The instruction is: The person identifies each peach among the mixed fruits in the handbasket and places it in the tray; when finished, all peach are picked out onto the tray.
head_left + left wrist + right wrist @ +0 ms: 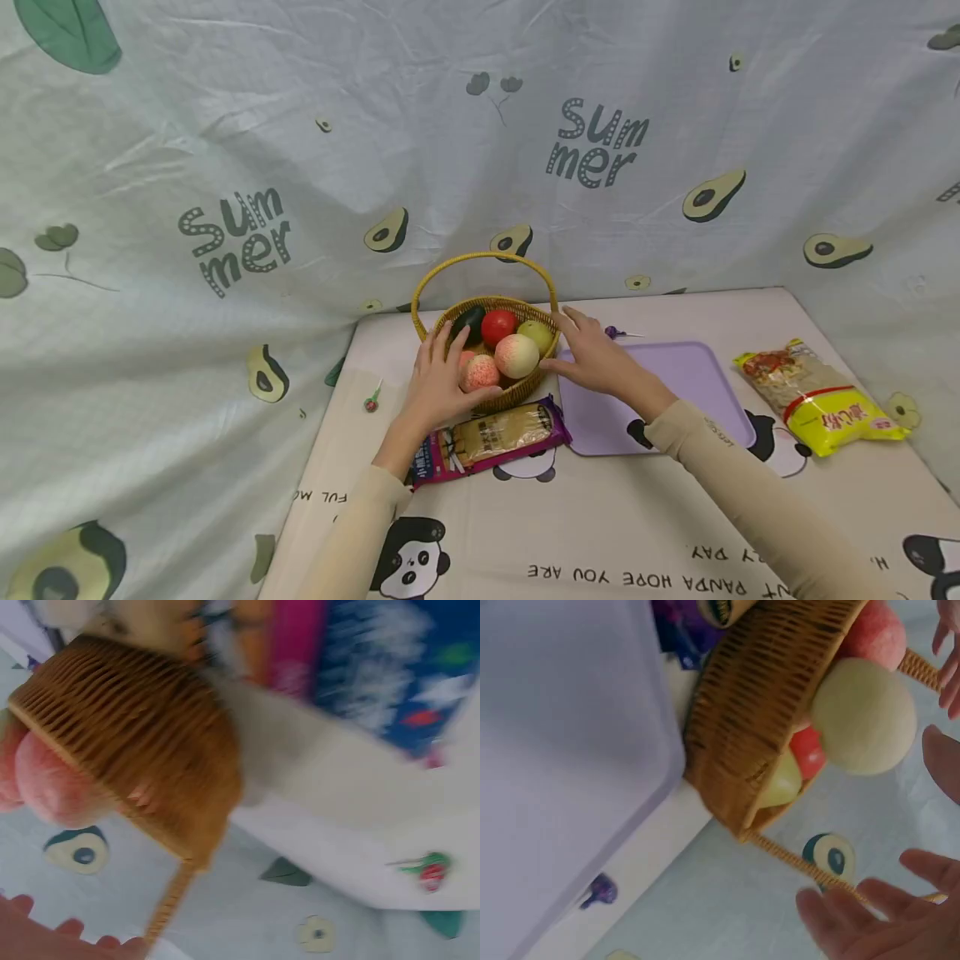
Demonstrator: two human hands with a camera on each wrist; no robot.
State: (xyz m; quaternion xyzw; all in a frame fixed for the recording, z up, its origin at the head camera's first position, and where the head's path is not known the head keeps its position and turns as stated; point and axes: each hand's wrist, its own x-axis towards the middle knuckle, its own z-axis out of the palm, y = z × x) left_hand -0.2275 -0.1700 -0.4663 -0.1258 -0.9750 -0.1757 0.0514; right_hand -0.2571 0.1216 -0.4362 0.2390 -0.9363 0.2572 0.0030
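Observation:
A wicker basket point(528, 387) with a tall arched handle stands at the back of the table. In it lie a pale peach point(517, 357), a pinker peach point(482, 373), a red round fruit point(498, 327), a yellow-green fruit point(535, 335) and a dark green item point(470, 320). My left hand point(433, 385) is held over the basket's left front side, fingers spread and nothing gripped. On the other side my right hand point(596, 354) hovers by the rim with its fingers apart. The right wrist view shows that hand point(900, 919) near the handle; contact cannot be told.
A purple packet of noodles point(495, 437) lies just in front of the basket. To the right are a lilac tray point(675, 392) and a yellow food bag point(825, 400). One lollipop point(371, 403) lies left, another purple lollipop point(613, 332) behind the tray. A printed curtain point(450, 150) hangs behind.

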